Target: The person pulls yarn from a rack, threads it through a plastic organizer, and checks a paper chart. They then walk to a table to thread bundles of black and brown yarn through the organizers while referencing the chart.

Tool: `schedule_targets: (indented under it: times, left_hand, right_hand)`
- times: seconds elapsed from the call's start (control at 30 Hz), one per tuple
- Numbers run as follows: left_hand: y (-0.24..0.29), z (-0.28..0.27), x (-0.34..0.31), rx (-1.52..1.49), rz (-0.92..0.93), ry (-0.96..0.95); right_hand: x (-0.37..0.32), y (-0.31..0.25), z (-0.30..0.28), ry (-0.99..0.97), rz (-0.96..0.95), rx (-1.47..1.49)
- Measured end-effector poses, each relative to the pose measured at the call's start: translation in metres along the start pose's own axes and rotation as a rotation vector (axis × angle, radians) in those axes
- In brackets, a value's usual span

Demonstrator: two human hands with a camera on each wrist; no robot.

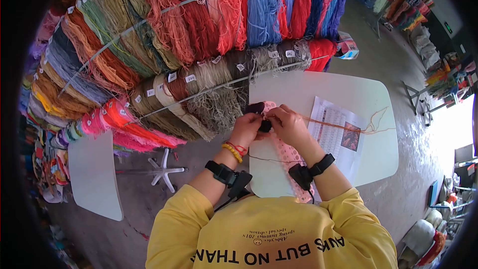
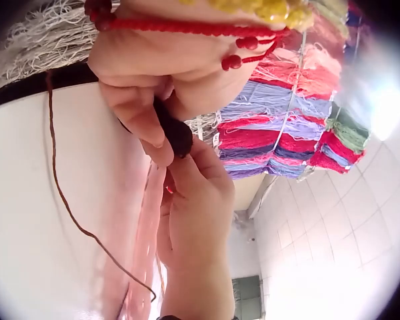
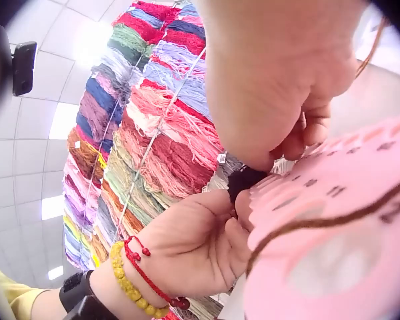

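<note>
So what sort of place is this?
Probably a yarn workshop or storeroom: rows of tagged yarn hanks, a white table, and a pink strip with holes and printed numbers.

1. Head view: floor (image 1: 383, 65) grey, faintly glossy, right of frame.
2. White bench (image 1: 371, 92), rounded corners, centre right.
3. Second white tabletop (image 1: 94, 174) lower left; white star-shaped base (image 1: 163, 170) near it.
4. Large yarn rack (image 1: 199, 27), many colours, across upper left; smaller rack (image 1: 409, 2) upper right.
5. Glare (image 1: 465, 124), right edge.
6. Right wrist view: pale tiled ceiling (image 3: 27, 153), lit panels (image 3: 65, 120), left side.
</note>
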State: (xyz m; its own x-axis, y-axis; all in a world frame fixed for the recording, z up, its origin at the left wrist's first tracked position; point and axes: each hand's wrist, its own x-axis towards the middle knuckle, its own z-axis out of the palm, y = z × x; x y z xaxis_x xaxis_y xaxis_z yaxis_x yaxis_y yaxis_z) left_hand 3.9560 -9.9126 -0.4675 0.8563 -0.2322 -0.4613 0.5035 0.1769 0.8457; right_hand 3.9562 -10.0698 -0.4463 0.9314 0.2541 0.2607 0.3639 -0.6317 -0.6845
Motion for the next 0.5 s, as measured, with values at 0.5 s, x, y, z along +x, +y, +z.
schedule_targets:
  times: [0.5]
  left_hand:
    - [0.027,-0.03,-0.043,-0.685,0.069,-0.319]
  right_hand:
    - [-0.011,0.013,0.006,-0.004,0.013,-0.023]
